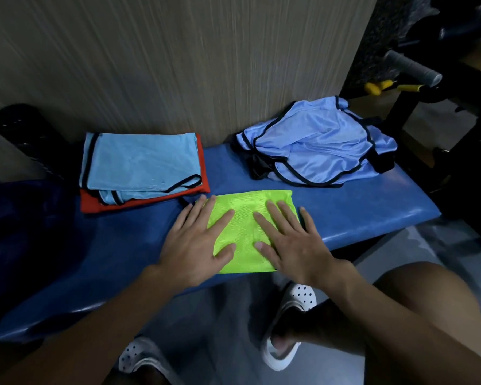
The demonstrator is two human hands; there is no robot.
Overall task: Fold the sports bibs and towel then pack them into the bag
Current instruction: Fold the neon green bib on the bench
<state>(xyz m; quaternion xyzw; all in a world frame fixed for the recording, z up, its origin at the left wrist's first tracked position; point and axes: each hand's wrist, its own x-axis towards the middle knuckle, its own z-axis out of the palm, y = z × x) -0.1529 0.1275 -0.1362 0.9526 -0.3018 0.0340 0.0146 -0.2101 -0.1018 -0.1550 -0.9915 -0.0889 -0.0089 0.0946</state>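
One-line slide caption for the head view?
Left hand and right hand flatten a folded green bib on the blue bench; folded stack at left, crumpled blue bib at right.

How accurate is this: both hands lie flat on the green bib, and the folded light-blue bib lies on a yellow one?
Wrong colour: the head view shows the light-blue bib on a red bib, not yellow. Left hand and right hand are flat on the green bib.
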